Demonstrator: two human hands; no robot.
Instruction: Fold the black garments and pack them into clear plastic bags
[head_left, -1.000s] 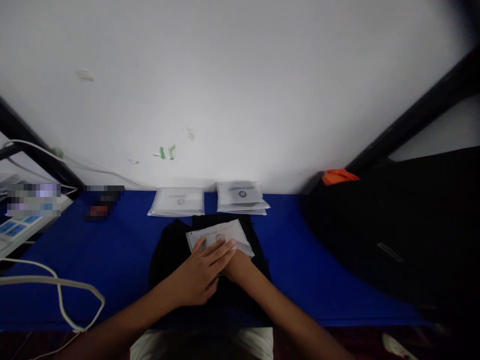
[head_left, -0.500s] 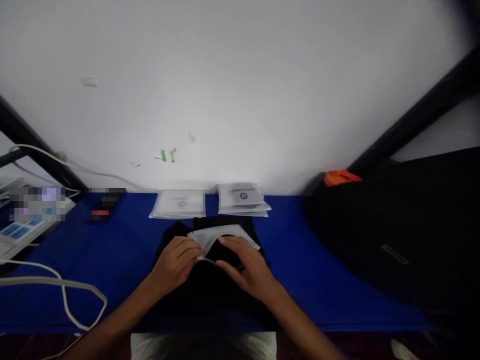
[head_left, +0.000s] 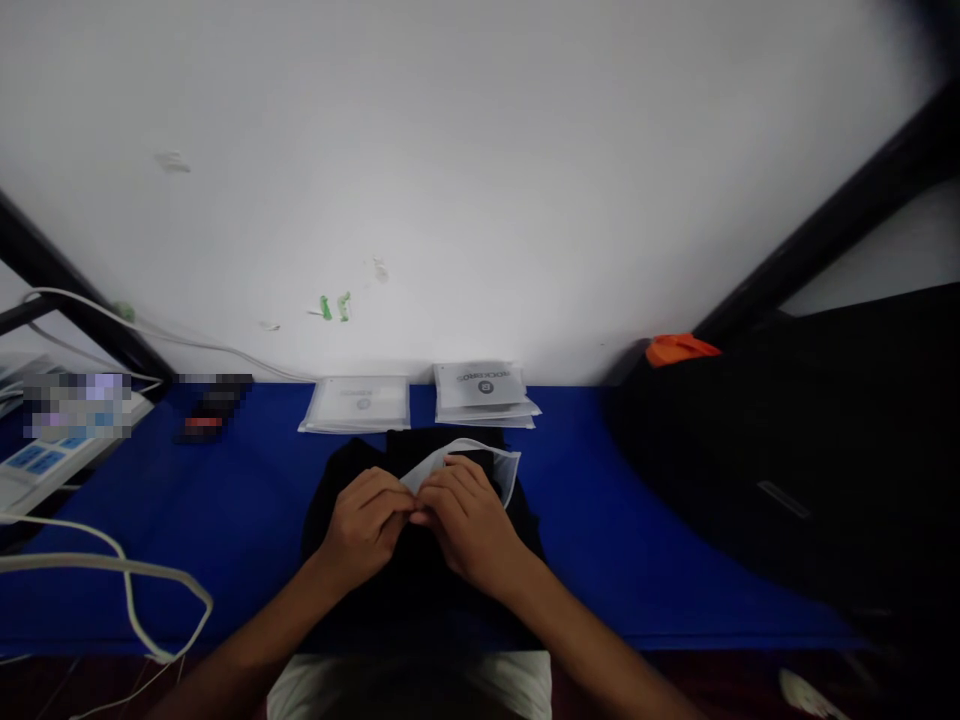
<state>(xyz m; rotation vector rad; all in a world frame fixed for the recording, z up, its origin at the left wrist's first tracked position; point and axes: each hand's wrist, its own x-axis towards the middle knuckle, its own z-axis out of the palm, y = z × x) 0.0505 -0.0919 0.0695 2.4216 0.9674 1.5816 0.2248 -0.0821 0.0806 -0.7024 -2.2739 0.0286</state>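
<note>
My left hand [head_left: 369, 520] is closed in a pinch on the left corner of a frosted zip bag [head_left: 508, 478]. My right hand [head_left: 469, 520] has its fingers bent together beside the left fingertips, also pinching the bag's edge. The bag's mouth gapes on the right, and something black shows within its opening; I cannot tell whether it lies inside. Under both hands is a bundle of folded black fabric [head_left: 341, 470], most of it hidden by them or lost in its own darkness.
Against the white wall lie a pale zip bag [head_left: 360, 403] and a small stack of printed zip bags [head_left: 484, 392]. A large black cloth item [head_left: 750, 450] with an orange piece [head_left: 681, 349] fills the right. White cables [head_left: 169, 570] and a power strip [head_left: 37, 460] are at left.
My right hand has moved left, from spread fingers in the bag's mouth to a pinch beside my left hand. The bag's right side now stands up more openly.
</note>
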